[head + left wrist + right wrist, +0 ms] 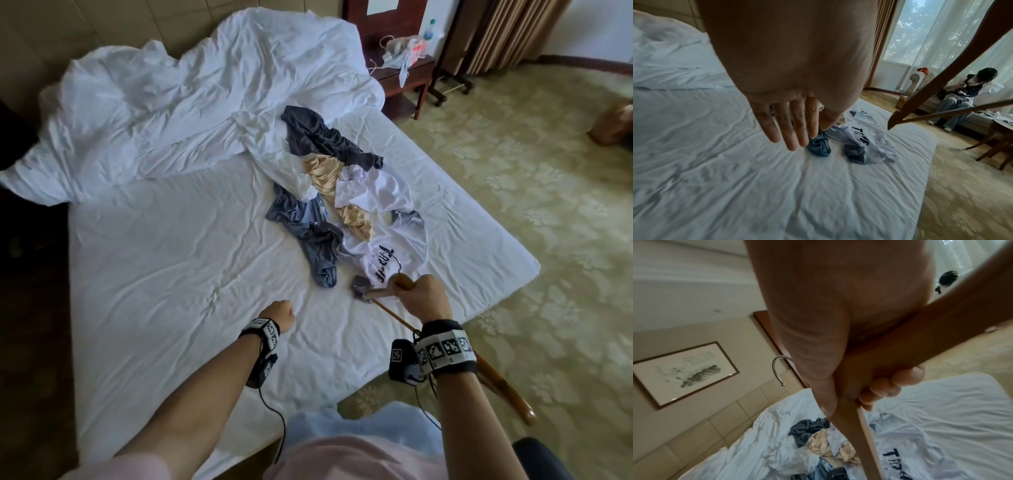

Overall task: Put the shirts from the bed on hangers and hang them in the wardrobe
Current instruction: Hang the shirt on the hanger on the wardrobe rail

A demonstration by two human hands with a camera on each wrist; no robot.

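A pile of shirts lies on the white bed (171, 257): a dark grey one (322, 137) at the far end, a beige one (325, 171), a blue-grey one (308, 233) and a white printed one (387, 246) nearest me. My right hand (424, 294) grips a wooden hanger (380, 293) by its middle, over the white shirt's near edge, its metal hook (397, 263) pointing at the pile. In the right wrist view the fingers (885, 386) wrap the hanger (890, 353). My left hand (279, 311) hovers over bare sheet, left of the pile; its fingers (789, 123) hang straight and hold nothing.
A crumpled white duvet (171, 102) covers the head of the bed. A dark wooden nightstand (404, 78) with a bag and bottle stands at the far right corner. Patterned carpet (513, 205) lies right of the bed. A person (962, 97) sits by the window near a small table (1001, 129).
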